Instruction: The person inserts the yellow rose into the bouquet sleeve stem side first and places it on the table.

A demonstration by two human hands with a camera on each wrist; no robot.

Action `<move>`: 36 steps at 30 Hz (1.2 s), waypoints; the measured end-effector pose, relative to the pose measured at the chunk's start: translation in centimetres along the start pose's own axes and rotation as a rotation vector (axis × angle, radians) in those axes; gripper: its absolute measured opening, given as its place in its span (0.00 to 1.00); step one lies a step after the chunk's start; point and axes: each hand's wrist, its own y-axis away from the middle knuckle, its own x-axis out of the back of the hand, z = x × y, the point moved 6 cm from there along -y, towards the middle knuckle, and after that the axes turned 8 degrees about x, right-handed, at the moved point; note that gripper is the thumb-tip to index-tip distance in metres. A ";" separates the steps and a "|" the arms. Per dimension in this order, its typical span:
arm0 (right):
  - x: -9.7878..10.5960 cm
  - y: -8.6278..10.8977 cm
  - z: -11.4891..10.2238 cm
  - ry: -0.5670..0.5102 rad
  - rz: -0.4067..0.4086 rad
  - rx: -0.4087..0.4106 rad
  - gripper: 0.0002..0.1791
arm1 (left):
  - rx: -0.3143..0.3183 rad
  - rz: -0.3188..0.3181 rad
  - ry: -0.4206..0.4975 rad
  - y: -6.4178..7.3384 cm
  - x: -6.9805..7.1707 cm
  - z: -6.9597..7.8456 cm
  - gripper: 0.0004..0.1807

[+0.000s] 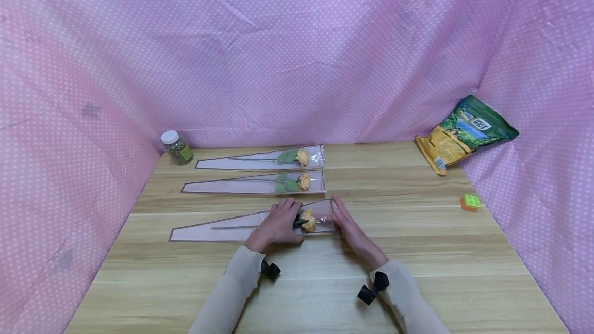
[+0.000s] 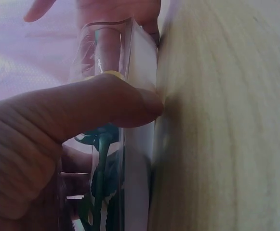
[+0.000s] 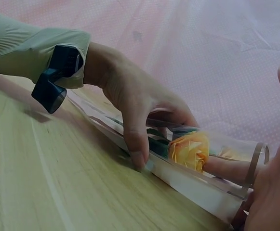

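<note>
Nearest me on the table lies a long, tapered clear flower sleeve (image 1: 192, 234) with a white back and dark edging. An artificial orange-yellow rose (image 3: 190, 151) with green leaves and a thin stem lies in it. My left hand (image 1: 278, 223) spans the sleeve just behind the bloom, thumb on the near side and fingers on the far side, gripping it. At the wide end is my right hand (image 1: 348, 224). In the right wrist view, one of its straight fingers (image 3: 226, 169) reaches inside the sleeve to the rose; the other fingers are partly out of view.
Behind lie two similar sleeves, a middle one (image 1: 211, 187) and a far one (image 1: 213, 164), each with a rose. A white-capped jar (image 1: 178, 150) stands back left. At the right are a green-and-yellow bag (image 1: 464, 130) and toy bricks (image 1: 471, 202). Pink dotted cloth (image 1: 278, 66) surrounds the table (image 1: 315, 293).
</note>
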 end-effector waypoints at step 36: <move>1.5 -1.6 -1.4 0.104 0.222 0.232 0.37 | -0.016 0.056 -0.033 -0.5 1.8 -1.4 0.55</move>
